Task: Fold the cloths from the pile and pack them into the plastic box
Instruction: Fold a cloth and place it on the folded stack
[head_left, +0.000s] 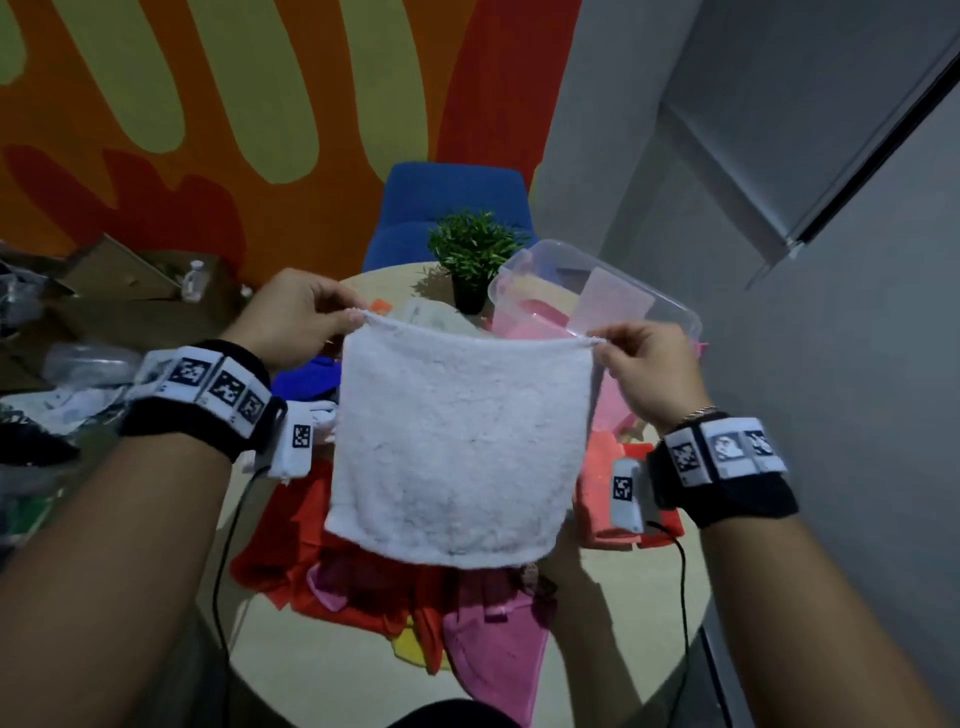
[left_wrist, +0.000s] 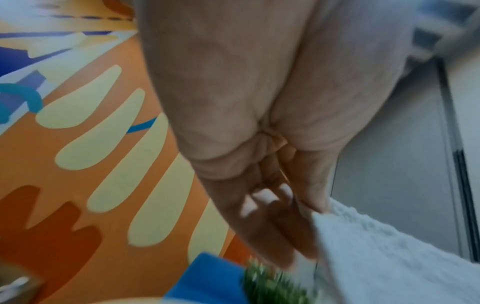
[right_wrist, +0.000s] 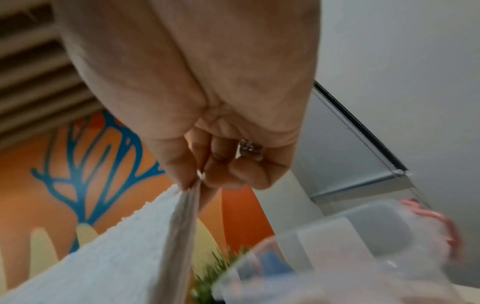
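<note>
Cloth, a white terry square, hangs spread in the middle of the head view, held up by its two top corners above the table. At centre left of the frame the left hand pinches the top left corner between thumb and fingers; the left wrist view shows that hand with fingers curled in toward the palm and the cloth running off to the lower right of the frame. At centre right the right hand pinches the other top corner; in the right wrist view its thumb and forefinger are clamped on the cloth's edge, which falls toward the lower left.

Below and behind the hanging cloth lies the pile of cloths, red, pink, orange and yellow, spread loosely over the lower centre of the table. The clear plastic box stands tilted just above the cloth's upper right corner in the frame, with pink and yellow cloths inside. A small green potted plant stands just left of the box, and a blue chair sits behind it, against an orange patterned wall.
</note>
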